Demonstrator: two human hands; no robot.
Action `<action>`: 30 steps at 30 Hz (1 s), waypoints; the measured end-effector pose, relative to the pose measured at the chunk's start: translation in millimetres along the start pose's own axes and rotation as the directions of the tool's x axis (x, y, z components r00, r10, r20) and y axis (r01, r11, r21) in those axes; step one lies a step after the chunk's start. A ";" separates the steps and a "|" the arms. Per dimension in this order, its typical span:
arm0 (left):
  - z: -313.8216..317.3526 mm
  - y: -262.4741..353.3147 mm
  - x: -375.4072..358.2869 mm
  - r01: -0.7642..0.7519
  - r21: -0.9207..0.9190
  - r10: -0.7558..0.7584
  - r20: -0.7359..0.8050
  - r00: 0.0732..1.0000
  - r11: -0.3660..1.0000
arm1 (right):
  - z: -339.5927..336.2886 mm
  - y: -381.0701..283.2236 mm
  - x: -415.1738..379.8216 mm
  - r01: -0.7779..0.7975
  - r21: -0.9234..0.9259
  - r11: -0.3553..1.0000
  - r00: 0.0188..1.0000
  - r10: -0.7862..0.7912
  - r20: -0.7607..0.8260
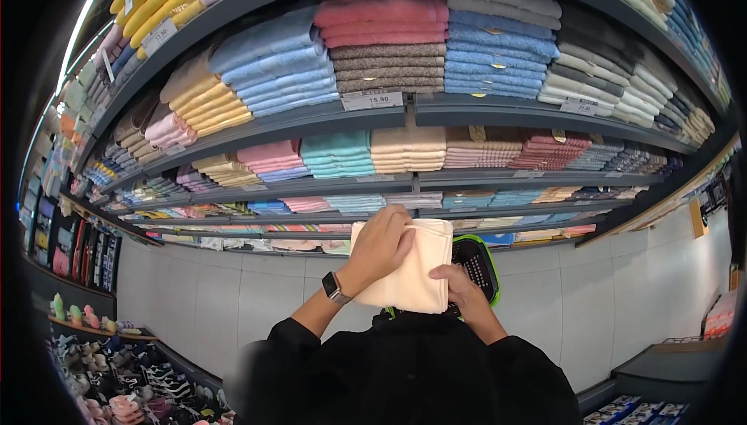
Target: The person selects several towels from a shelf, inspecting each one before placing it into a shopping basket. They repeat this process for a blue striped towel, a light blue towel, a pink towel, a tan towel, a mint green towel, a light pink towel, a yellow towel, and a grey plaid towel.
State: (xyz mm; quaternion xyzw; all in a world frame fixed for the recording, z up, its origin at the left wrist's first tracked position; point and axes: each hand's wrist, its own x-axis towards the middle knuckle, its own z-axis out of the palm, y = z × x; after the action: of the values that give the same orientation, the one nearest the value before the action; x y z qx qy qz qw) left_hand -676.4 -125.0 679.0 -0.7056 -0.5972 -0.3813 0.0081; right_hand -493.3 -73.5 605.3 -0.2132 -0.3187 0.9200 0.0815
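Note:
A folded cream towel (412, 269) is held up in front of my body, above the floor. My right hand (461, 286) grips its right edge, with the thumb lying on the upper face and the other fingers hidden beneath. Across the towel's upper left part lies my left hand (383, 248), fingers bent together at the far edge; their tips are partly hidden. A watch (336, 288) sits on my left wrist. Under and beyond the towel, a black shopping basket (484, 263) with a green rim shows in part.
Shelves in front carry stacks of folded towels, among them pink (381, 11), blue (498, 55) and teal (336, 153) ones. A price tag (372, 101) hangs on a shelf edge. Pale floor tiles (198, 285) lie below. Bins of small goods (124, 378) stand at the lower left.

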 end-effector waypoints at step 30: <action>83.9 73.6 -90.0 0.514 -0.853 -0.888 0.168 0.429 0.087 | -61.3 11.2 -51.2 0.346 0.418 0.840 0.928 -0.240 -0.285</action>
State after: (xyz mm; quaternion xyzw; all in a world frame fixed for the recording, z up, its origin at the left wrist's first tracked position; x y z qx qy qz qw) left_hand -569.3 -182.2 602.9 -0.1313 -0.5950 -0.6922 -0.3868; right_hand -420.3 -63.0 572.5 -0.2376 -0.1091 0.9158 0.3050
